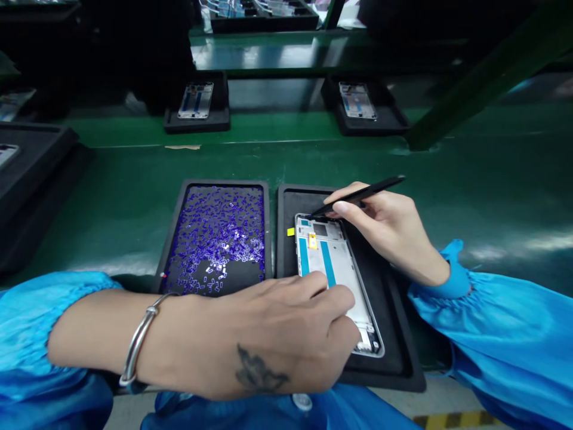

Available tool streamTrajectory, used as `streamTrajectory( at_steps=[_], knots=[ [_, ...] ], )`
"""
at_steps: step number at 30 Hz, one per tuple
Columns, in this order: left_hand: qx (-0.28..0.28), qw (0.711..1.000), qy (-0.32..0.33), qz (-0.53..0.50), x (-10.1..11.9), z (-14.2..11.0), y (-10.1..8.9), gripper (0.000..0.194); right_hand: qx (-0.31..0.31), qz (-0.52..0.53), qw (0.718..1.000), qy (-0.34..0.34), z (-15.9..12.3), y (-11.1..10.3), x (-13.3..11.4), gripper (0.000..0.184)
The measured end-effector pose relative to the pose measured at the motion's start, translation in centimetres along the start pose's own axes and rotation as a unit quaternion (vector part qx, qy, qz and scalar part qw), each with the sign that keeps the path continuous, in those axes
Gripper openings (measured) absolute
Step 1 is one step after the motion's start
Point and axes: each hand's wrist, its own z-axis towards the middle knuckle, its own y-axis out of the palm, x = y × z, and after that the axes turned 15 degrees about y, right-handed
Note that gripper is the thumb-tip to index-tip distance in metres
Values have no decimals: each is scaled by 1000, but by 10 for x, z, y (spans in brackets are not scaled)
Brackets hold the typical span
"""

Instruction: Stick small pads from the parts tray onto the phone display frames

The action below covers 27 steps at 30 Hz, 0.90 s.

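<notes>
A silver phone frame (358, 286) with blue strips lies slightly tilted in a black tray (398, 352). My left hand (286, 334) is closed over the frame's lower left side, its fingers curled and the fingertips hidden beneath. Between the thumb and fingers of my right hand (385, 227) is a pair of slim black tweezers (371, 190), pointing down and left. Their tip meets the frame's top edge, where any small part is too fine to make out. A yellow tab (290, 232) sticks out at the frame's upper left.
Left of the frame, a second black tray (183, 209) holds many tiny purple-edged pieces (224, 233). Farther back on the green bench (129, 179) are two dark trays with phone frames (196, 100). Stacked dark trays (36, 179) stand at left, and a green post (447, 113) rises at right.
</notes>
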Motion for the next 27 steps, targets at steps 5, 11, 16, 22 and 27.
streamTrajectory(
  at_steps=[5,11,16,22,27],
  knots=[
    [6,1000,-2,3,0,1,2,12,-1,-30,999,-11,0,-1,0,24],
    [4,1000,-3,4,1,1,2,14,9,-53,998,-27,-1,-1,-3,22],
    [-6,1000,-1,11,1,0,2,15,8,-96,992,-80,-4,0,-4,21],
    [5,1000,4,9,1,0,2,14,29,-71,996,-41,-5,0,0,22],
    [5,1000,6,11,0,1,2,13,-5,6,1000,26,-1,0,-1,24]
  ],
)
